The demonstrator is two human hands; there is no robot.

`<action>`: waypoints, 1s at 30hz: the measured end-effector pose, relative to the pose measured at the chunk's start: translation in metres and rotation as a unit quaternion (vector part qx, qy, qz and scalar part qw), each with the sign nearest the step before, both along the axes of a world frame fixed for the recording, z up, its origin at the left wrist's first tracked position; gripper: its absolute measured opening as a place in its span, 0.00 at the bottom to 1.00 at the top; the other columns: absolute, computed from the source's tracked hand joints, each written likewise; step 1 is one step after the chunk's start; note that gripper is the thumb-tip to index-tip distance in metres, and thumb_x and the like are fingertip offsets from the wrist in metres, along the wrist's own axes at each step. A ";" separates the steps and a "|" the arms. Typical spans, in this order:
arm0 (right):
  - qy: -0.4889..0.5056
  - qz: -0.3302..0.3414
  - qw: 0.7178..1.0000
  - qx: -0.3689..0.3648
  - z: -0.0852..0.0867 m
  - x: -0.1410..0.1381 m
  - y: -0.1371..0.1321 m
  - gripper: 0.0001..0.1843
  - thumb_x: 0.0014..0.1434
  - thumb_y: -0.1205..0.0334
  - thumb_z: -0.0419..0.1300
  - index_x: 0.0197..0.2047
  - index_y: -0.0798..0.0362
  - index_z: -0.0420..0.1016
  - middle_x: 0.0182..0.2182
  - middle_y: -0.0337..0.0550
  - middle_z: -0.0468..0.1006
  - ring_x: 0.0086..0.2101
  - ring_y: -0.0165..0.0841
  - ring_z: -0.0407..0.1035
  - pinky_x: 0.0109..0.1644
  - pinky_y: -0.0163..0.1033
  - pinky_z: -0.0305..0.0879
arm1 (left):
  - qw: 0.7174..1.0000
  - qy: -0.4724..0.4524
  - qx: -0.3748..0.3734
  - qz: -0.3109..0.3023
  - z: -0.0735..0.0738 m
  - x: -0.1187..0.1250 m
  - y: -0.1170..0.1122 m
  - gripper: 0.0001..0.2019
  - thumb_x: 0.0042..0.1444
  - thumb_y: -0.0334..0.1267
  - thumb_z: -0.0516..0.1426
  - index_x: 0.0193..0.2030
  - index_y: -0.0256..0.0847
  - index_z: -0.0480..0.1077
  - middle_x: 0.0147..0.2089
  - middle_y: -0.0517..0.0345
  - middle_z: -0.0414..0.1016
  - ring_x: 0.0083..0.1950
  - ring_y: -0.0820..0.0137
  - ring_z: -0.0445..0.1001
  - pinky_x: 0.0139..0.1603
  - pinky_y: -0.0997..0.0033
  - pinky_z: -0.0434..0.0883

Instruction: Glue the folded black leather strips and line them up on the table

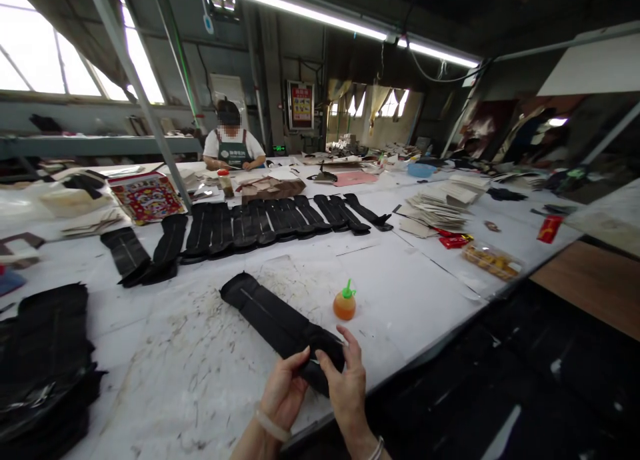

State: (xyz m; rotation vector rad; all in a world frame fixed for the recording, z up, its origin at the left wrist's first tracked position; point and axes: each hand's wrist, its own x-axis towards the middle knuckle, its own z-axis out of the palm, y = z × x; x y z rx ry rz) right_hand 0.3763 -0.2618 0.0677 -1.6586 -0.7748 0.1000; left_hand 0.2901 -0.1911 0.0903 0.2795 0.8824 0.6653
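Observation:
A long black fabric piece (270,317) with a pale line down its middle lies on the white table (400,293), running from the centre toward me. My left hand (284,393) pinches its near end, thumb on top. My right hand (346,383) grips the same end from the right, fingers curled over the cloth. A small orange bottle with a green cap (345,303) stands just beyond my right hand.
A row of black fabric pieces (260,223) lies across the table's middle. A black stack (43,360) sits at the left. Paper piles (437,207), red packets (454,240) and a snack bag (493,260) are at the right. A person (233,147) works at the far side.

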 end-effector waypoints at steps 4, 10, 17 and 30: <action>-0.217 0.139 0.966 0.003 0.006 0.004 -0.002 0.20 0.56 0.75 0.53 0.45 0.46 0.78 0.46 0.44 0.79 0.56 0.45 0.63 0.59 0.56 0.61 | 0.998 0.023 0.036 0.037 -0.001 -0.006 -0.003 0.07 0.44 0.19 0.60 0.27 0.33 0.74 0.26 0.56 0.78 0.25 0.73 0.75 0.27 0.78 0.72; -0.314 0.355 0.880 -0.017 0.022 0.014 0.000 0.16 0.54 0.75 0.52 0.38 0.53 0.78 0.33 0.46 0.80 0.42 0.41 0.71 0.49 0.48 0.66 | 0.997 0.060 0.049 0.013 0.000 -0.021 -0.005 0.07 0.37 0.19 0.61 0.22 0.33 0.72 0.20 0.60 0.74 0.20 0.76 0.69 0.22 0.78 0.66; 0.052 0.343 0.931 -0.112 0.041 0.019 0.034 0.08 0.42 0.73 0.66 0.20 0.52 0.72 0.28 0.36 0.70 0.32 0.31 0.66 0.36 0.35 0.62 | 0.996 0.067 0.040 0.033 -0.003 -0.029 -0.005 0.08 0.45 0.19 0.57 0.27 0.34 0.74 0.26 0.55 0.78 0.26 0.71 0.74 0.30 0.75 0.71; 0.298 0.321 0.877 -0.197 -0.003 0.020 0.052 0.14 0.36 0.68 0.65 0.22 0.52 0.61 0.17 0.28 0.65 0.21 0.26 0.59 0.24 0.32 0.55 | 0.826 0.355 0.303 -0.317 -0.006 -0.062 0.017 0.27 0.49 0.64 0.56 0.26 0.36 0.72 0.21 0.54 0.73 0.23 0.66 0.72 0.24 0.70 0.67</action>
